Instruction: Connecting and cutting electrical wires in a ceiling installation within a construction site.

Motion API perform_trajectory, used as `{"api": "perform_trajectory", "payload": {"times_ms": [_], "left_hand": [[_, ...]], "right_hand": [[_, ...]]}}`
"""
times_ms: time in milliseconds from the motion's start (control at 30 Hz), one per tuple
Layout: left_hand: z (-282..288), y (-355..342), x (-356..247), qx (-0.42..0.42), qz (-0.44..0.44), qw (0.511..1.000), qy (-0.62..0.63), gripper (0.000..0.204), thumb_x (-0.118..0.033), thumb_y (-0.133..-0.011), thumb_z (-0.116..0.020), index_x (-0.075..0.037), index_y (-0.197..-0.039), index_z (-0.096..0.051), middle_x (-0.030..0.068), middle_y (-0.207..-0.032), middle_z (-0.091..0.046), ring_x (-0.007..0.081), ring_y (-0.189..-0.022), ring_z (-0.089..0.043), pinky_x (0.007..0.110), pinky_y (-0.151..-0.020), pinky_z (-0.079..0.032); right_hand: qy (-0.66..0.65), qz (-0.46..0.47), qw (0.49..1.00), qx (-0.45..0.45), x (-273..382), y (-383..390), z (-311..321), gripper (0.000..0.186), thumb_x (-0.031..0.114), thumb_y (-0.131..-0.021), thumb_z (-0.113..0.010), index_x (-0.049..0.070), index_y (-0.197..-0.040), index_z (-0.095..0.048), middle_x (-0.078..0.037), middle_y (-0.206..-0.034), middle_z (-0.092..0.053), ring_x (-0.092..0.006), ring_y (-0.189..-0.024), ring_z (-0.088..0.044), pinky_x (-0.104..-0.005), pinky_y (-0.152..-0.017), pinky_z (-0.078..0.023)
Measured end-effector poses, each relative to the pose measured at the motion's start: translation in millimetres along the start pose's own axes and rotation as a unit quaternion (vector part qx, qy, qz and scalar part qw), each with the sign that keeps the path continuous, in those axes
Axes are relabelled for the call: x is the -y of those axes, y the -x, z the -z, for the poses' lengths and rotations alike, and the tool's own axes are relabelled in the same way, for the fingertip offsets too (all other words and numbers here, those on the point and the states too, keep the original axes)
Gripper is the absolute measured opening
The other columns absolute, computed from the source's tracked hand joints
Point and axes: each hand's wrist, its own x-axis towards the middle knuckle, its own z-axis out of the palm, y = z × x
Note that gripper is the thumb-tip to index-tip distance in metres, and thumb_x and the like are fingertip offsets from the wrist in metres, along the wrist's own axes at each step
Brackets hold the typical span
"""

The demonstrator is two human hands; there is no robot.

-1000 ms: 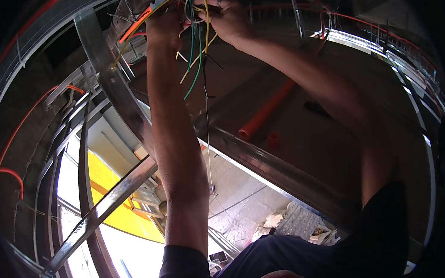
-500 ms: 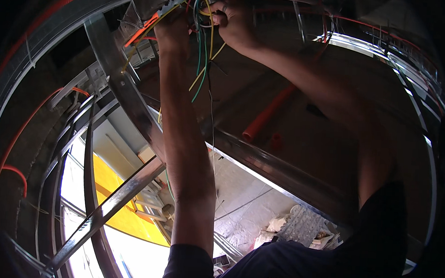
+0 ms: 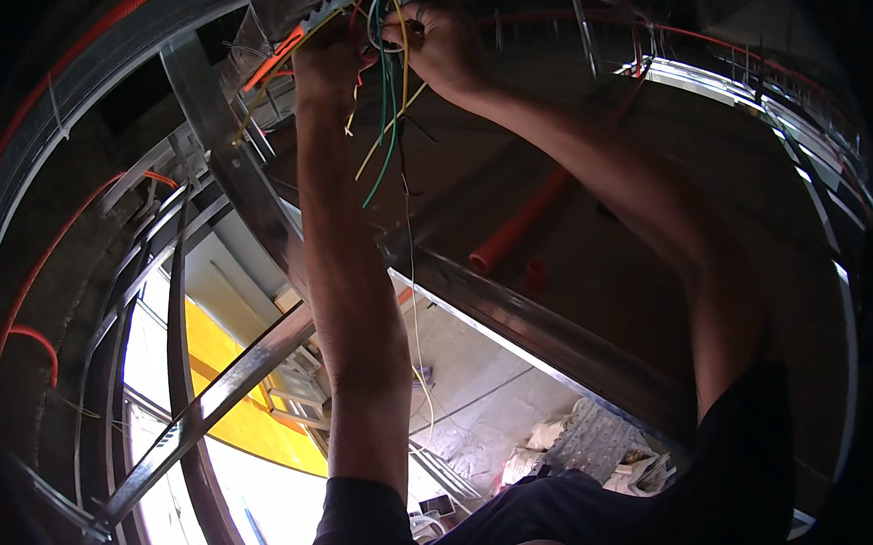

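Observation:
Both my arms reach up to a bundle of electrical wires at the top of the view. My right hand is closed in a pinch around wires, with a yellow wire and a whitish loop at its fingertips. My left hand is raised against the same bundle, its fingers hidden by shadow and the hand itself. Green wires hang between the hands, with loose lower ends. A thin pale wire trails far down from a black one. Beside my left hand is a bright orange strip.
Metal framing bars cross at the left, above a yellow surface far below. A dark board carries an orange-red pipe and a short red piece. Through the opening appear the floor and piled materials.
My hands and the wires have shifted slightly left. A short yellowish wire end now hangs beside my left wrist, and the thin pale wire below has swung into a curve.

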Motion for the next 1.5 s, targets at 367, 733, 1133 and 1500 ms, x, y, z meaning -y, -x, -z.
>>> {"api": "perform_trajectory", "payload": {"times_ms": [367, 733, 1133, 1500], "left_hand": [[-18.4, -2.2, 6.2, -0.057, -0.015, 0.998, 0.015, 0.007, -0.008, -0.090, -0.057, -0.001, -0.087, -0.057, 0.0029, -0.071, -0.054, 0.0113, -0.061, -0.053, 0.028, -0.056, -0.049], [-7.6, -4.0, 6.0, -0.034, 0.009, 0.999, -0.028, 0.006, -0.005, -0.088, -0.054, -0.003, -0.085, -0.058, 0.0031, -0.073, -0.055, 0.0128, -0.064, -0.054, 0.030, -0.059, -0.049], [3.6, -23.3, 32.9, -0.038, -0.063, 0.997, -0.029, 0.020, -0.017, -0.089, -0.060, 0.002, -0.088, -0.065, 0.0054, -0.076, -0.063, 0.0121, -0.062, -0.059, 0.029, -0.053, -0.048], [-0.4, -1.6, -0.4, -0.033, 0.071, 0.992, 0.096, 0.010, 0.000, -0.075, -0.062, -0.005, -0.083, -0.060, 0.0039, -0.081, -0.061, 0.0146, -0.080, -0.062, 0.034, -0.075, -0.055]], "right_hand": [[0.117, 0.038, 0.992, -0.005, 5.2, 5.5, 6.0, 0.016, 0.016, -0.078, -0.070, 0.008, -0.091, -0.069, -0.010, -0.092, -0.062, -0.0247, -0.082, -0.064, -0.0344, -0.071, -0.050], [0.007, 0.014, 1.000, -0.016, 4.6, 7.8, 3.6, 0.017, 0.015, -0.077, -0.068, 0.006, -0.091, -0.068, -0.011, -0.095, -0.061, -0.0279, -0.087, -0.061, -0.0381, -0.075, -0.049], [0.107, -0.049, 0.993, 0.008, 12.2, 11.6, -14.2, 0.029, 0.005, -0.075, -0.059, 0.000, -0.104, -0.061, -0.015, -0.115, -0.051, -0.0316, -0.099, -0.059, -0.0419, -0.082, -0.049], [0.076, 0.033, 0.997, -0.007, 10.8, 9.2, -5.4, 0.017, 0.009, -0.082, -0.060, -0.003, -0.095, -0.061, -0.015, -0.099, -0.056, -0.0306, -0.089, -0.059, -0.0406, -0.076, -0.049]]}}
